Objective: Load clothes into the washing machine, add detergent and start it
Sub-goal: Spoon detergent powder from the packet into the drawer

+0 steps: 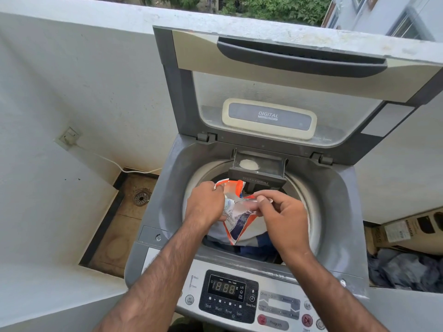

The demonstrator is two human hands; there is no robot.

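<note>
A grey top-loading washing machine (335,212) stands with its lid (275,75) raised. Its detergent drawer (259,167) is pulled out at the back of the drum, with a small heap of white powder (248,164) in it. Blue and white clothes (254,248) lie in the drum. Both hands hold an orange and white detergent packet (236,212) over the drum. My left hand (206,203) grips its left side and my right hand (280,214) pinches its top edge. The control panel (230,295) at the front shows lit digits.
White balcony walls close in on the left and behind the machine. A floor drain (141,198) sits in the tiled gap to the left. A wall socket (69,137) with a white cable is on the left wall. Cardboard boxes (407,230) and dark cloth (405,271) lie at the right.
</note>
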